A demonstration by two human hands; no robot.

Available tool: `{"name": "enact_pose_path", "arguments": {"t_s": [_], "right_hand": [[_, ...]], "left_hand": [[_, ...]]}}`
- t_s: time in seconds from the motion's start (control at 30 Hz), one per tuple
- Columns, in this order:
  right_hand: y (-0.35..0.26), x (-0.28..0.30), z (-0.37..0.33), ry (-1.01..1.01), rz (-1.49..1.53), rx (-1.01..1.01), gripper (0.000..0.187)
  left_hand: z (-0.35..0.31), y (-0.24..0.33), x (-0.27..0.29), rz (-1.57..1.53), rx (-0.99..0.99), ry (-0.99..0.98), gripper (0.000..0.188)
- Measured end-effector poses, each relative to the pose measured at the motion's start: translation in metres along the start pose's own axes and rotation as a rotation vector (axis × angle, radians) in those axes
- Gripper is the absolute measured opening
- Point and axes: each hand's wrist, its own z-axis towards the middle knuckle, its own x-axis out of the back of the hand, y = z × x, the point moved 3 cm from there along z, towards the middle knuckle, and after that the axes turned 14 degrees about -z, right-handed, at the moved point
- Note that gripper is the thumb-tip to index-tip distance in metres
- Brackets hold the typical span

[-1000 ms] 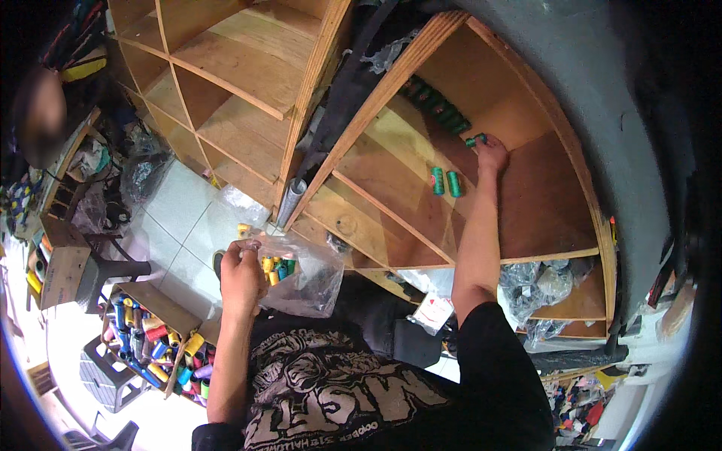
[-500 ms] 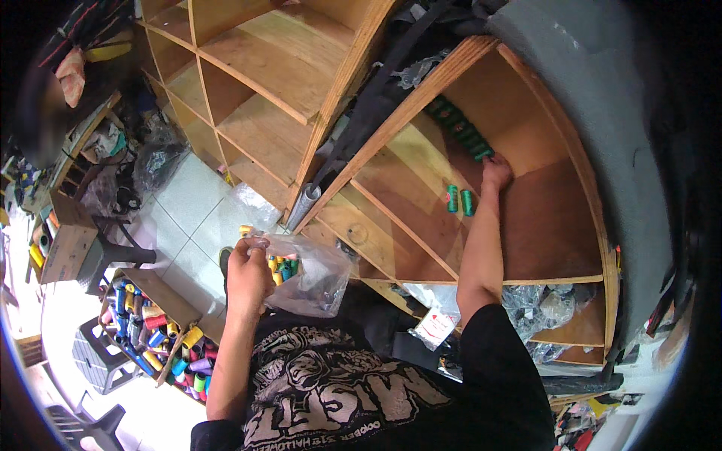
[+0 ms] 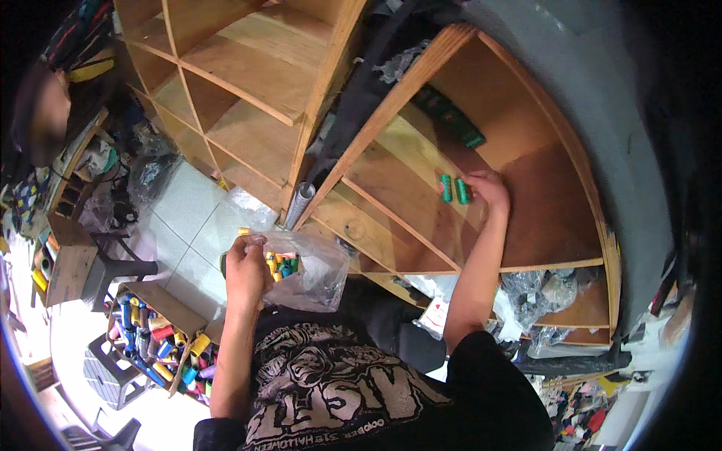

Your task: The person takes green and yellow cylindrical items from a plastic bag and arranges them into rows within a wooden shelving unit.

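Head: my left hand [image 3: 248, 278] clutches a bag [image 3: 325, 279]; my right hand [image 3: 490, 188], grip unclear, meets a spool [image 3: 462, 192] well beyond the near edge [image 3: 553, 264].

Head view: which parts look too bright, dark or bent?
In the head view, the pale floor washes out at lower left; a row of dark green thread spools lies shadowed; the right edge of the brown wooden shelf bows; the corners are black.

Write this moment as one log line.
left hand: holds clear bag of spools | right hand: at two green spools | shelf: green spool row
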Motion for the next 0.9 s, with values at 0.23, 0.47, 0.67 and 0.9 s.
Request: {"name": "enact_pose_path", "arguments": {"t_s": [0.23, 0.47, 0.67, 0.9], "right_hand": [[0.005, -0.006, -0.003, 0.148, -0.135, 0.044, 0.021], [0.024, 0.007, 0.047, 0.735, 0.601, 0.056, 0.031], [0.040, -0.001, 0.099, 0.963, 0.013, -0.042, 0.032], [0.068, 0.022, 0.123, 0.883, -0.177, -0.180, 0.031]], "left_hand": [[0.003, 0.003, -0.006, 0.031, 0.026, -0.031, 0.019], [-0.001, 0.004, -0.011, 0.053, 0.060, -0.001, 0.017], [0.002, 0.003, 0.001, 0.044, 0.037, 0.016, 0.016], [0.008, 0.000, 0.002, 0.024, 0.000, 0.020, 0.018]]}}
